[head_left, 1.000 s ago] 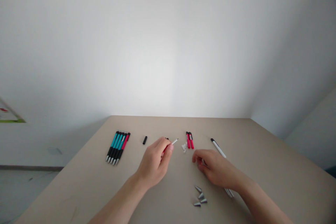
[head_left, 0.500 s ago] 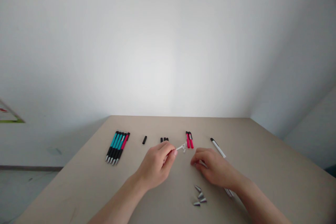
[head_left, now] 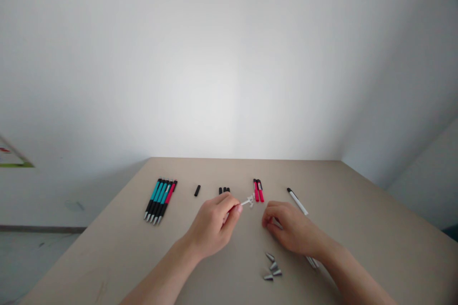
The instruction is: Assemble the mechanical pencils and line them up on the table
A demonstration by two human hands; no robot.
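My left hand (head_left: 213, 225) is closed in a pinch on a thin white pen refill (head_left: 245, 201) whose tip points right, into a small heap of clear white parts (head_left: 251, 199). My right hand (head_left: 290, 228) rests curled on the beige table (head_left: 107, 248) over white refills; what its fingers hold, if anything, is hidden. Two red pen barrels (head_left: 258, 190) lie just beyond the heap. Several silver cone tips (head_left: 272, 267) lie near my right wrist.
A row of finished teal, black and red pens (head_left: 160, 200) lies at the left. One black grip (head_left: 197, 190) and a group of black grips (head_left: 224, 190) lie mid-table. A white refill with a black end (head_left: 296, 201) lies at the right. A white wall stands behind.
My left hand moved right and lowered the white refill's tip to the heap of clear parts, uncovering the black grips. My right hand shifted slightly.
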